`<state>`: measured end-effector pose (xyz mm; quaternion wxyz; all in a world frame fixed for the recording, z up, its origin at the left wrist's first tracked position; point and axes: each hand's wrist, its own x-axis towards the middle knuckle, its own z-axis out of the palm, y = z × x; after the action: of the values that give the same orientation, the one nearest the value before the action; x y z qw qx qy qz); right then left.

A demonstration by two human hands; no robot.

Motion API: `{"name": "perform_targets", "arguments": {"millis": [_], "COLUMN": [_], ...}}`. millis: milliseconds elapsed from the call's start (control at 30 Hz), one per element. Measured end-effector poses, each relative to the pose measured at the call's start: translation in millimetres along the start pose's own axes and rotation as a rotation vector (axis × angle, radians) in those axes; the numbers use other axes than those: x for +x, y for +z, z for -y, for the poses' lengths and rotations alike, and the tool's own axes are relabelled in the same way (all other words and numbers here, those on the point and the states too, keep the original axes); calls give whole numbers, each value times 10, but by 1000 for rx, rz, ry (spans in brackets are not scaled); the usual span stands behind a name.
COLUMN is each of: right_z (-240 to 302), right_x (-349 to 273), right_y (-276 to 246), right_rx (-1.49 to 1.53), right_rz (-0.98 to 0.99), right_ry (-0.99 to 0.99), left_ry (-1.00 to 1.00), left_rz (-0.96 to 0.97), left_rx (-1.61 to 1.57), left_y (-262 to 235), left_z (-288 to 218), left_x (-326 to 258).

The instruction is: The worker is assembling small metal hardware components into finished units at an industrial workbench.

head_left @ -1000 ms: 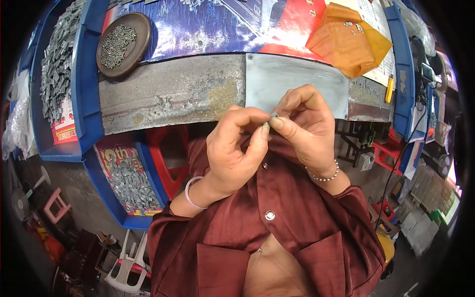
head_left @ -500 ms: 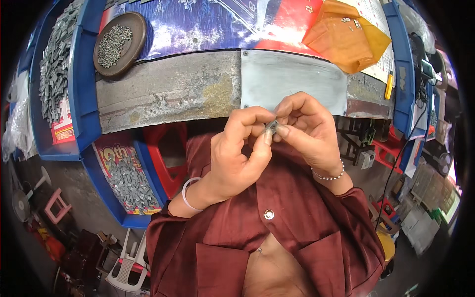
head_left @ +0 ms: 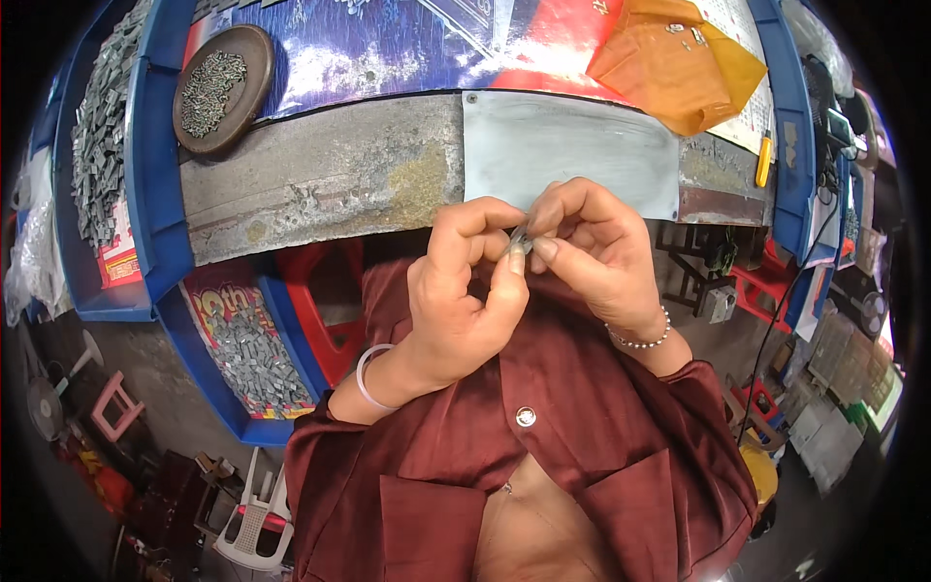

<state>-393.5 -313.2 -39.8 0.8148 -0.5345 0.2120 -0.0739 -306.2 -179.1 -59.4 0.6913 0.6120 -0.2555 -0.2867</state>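
Between the thumb and fingertips of my left hand (head_left: 464,296) is a small grey metal piece (head_left: 520,239), held up in front of my chest near the bench edge. My right hand (head_left: 606,260) meets it from the other side, its thumb and forefinger closed in a pinch at the piece. Fingertips cover most of it, so its exact shape is hidden. Just beyond the hands lies a pale grey metal plate (head_left: 572,145) fixed to the bench (head_left: 320,179). A round brown dish (head_left: 254,92) of small metal pins (head_left: 209,92) stands at the far left.
Blue trays (head_left: 163,194) at the left hold many grey metal pieces (head_left: 99,136); a lower one holds more pieces (head_left: 254,354). An orange sheet (head_left: 669,73) with a few small parts lies far right, near a yellow-handled tool (head_left: 764,160). A red stool (head_left: 325,320) stands under the bench.
Both hands have shifted slightly left and a little away from me, still together at the metal piece. The piece has tilted a little between the fingertips.
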Motion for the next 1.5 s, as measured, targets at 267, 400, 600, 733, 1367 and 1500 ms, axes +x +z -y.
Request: {"name": "perform_targets", "arguments": {"millis": [267,400,600,733,1367,1500], "right_z": [-12,-30,1,47,12,22], "right_x": [-5,-14,-30,-7,-6,-13], "right_y": [20,8,54,72,97,120], "right_rx": [65,108,17,103,96,98], "right_rz": [-59,-30,-62,-68,-77,-87], "right_ry": [62,57,66,128,123,125], "left_ry": [24,48,138,49,-24,-171], "left_rz": [-15,-4,42,12,54,75], "left_rx": [16,49,227,108,42,-94], "left_y": [4,13,21,20,-40,-67], "left_z": [-13,-14,-9,8,-91,-161], "left_x": [16,11,19,-8,8,50]}}
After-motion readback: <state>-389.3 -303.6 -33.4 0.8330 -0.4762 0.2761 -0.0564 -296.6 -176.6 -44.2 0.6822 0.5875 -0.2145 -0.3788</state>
